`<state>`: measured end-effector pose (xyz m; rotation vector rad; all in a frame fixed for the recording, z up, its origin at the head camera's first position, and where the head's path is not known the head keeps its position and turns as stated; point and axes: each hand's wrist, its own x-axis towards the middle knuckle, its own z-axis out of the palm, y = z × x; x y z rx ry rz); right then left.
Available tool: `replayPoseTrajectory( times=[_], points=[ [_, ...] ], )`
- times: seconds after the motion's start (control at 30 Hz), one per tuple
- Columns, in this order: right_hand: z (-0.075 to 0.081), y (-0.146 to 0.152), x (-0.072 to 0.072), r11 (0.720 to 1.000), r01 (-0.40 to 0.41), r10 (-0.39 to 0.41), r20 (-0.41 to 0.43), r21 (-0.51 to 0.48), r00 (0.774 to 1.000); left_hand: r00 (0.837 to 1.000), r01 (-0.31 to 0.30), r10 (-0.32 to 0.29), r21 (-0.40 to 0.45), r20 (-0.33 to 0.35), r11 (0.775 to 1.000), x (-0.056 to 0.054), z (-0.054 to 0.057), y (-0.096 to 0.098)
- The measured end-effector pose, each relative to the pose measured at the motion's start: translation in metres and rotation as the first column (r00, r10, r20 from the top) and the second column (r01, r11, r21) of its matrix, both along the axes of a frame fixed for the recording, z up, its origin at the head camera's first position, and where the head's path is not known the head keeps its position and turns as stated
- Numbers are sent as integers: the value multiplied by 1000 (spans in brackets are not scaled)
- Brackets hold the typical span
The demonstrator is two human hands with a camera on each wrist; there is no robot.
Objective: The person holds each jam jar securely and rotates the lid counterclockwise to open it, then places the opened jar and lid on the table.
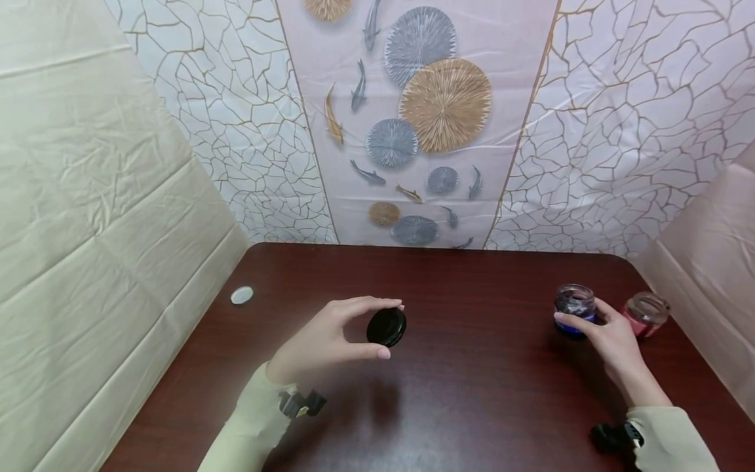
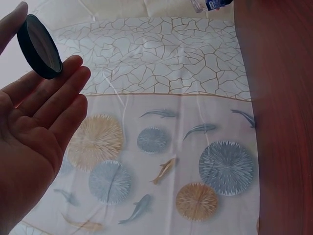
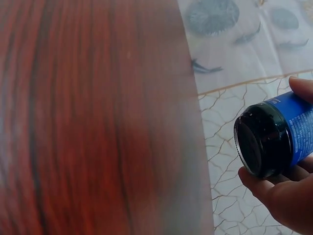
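Note:
My left hand (image 1: 324, 341) pinches a black jar lid (image 1: 386, 327) between thumb and fingers, raised above the table. In the left wrist view the round lid (image 2: 40, 46) is tilted on edge, its hollow inner side partly showing. Over at the right, my right hand (image 1: 618, 344) grips a glass jar (image 1: 573, 303) with a blue label and an uncovered mouth. Thumb and fingers wrap its sides. Seen from the right wrist, the jar (image 3: 266, 139) has dark contents behind the glass at one end.
A second glass jar (image 1: 645, 314) with a red label stands just right of my right hand, uncovered at the top. A small white lid (image 1: 242, 295) lies near the left edge of the dark wooden table (image 1: 460, 393). Patterned cloth (image 1: 413, 196) hangs behind the table.

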<state>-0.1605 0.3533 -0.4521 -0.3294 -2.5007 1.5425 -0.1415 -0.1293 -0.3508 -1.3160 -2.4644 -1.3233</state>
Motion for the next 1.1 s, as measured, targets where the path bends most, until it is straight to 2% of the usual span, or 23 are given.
replayPoseTrajectory(
  times=[0.33, 0.63, 1.1],
  points=[
    [-6, 10, -5, 999, -15, 12, 83, 36, 996, 1000, -3, 3, -9, 2, 1000, 0, -2, -1],
    [-10, 17, -8, 998, 28, -35, 135, 56, 990, 1000, 13, -13, -5, 14, 1000, -2, -3, 0],
    [-13, 23, -9, 994, 24, -41, 156, 109, 987, 999, 29, -29, 5, 43, 1000, -1, -2, 0]
  ],
)
